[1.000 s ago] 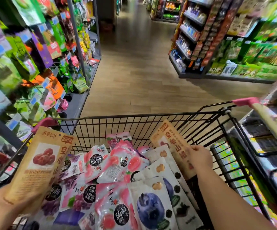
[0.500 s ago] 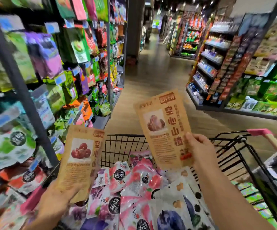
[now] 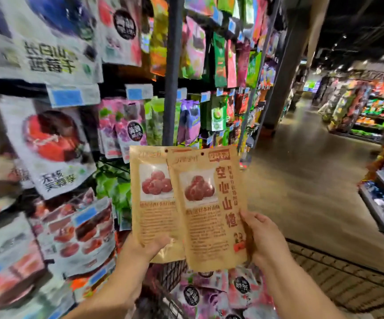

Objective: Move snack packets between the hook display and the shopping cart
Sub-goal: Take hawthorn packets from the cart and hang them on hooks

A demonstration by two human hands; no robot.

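Right now the rear packet (image 3: 150, 203) and the front packet (image 3: 209, 215), both brown kraft, are up at centre frame. They sit above the shopping cart (image 3: 172, 272) at bottom centre and just in front of the hook display (image 3: 117, 88) filling the left half. The left hand (image 3: 149, 247) pinches the rear packet by its bottom edge, thumb on the face. The right hand (image 3: 262, 236) has its fingers (image 3: 253, 217) clamped on the front packet's lower right corner. The front pkt overlaps the rear one.

Likely step: hang both on a peg. To do it well, prob. line up the punched holes (image 3: 202, 154) near the top edges, keep pkts flat & upright, then slide them over a hook tip w/o creasing the seal. No free hook is clear, since the display is blurred. Such a low grip looks floppy; holding nearer the top should steady things.
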